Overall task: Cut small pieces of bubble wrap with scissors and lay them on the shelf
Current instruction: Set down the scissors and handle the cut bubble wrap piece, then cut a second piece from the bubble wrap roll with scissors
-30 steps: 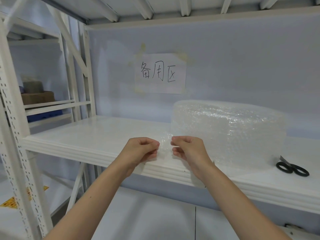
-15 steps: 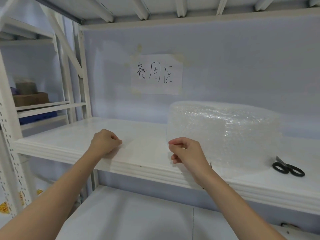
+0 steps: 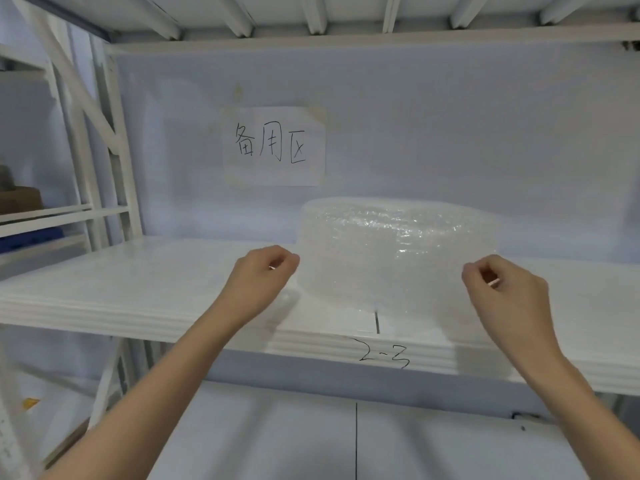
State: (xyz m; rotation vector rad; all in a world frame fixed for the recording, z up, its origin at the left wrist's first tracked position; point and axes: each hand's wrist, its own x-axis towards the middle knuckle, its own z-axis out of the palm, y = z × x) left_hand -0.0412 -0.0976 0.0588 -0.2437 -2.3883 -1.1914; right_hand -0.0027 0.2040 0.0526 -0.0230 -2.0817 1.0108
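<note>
Bubble wrap roll (image 3: 398,251) sits on the white shelf (image 3: 138,285), a loose sheet pulled forward from it and stretched between both hands. The left hand (image 3: 263,271) pinches the sheet's upper left corner, the right hand (image 3: 502,282) its upper right corner. It looks light, limp and slippery, so it is probably best held taut by the edges for cutting. No scissors show.

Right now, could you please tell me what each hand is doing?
Left hand: pinching the left edge of the bubble wrap sheet.
Right hand: pinching the sheet's right edge.
</note>
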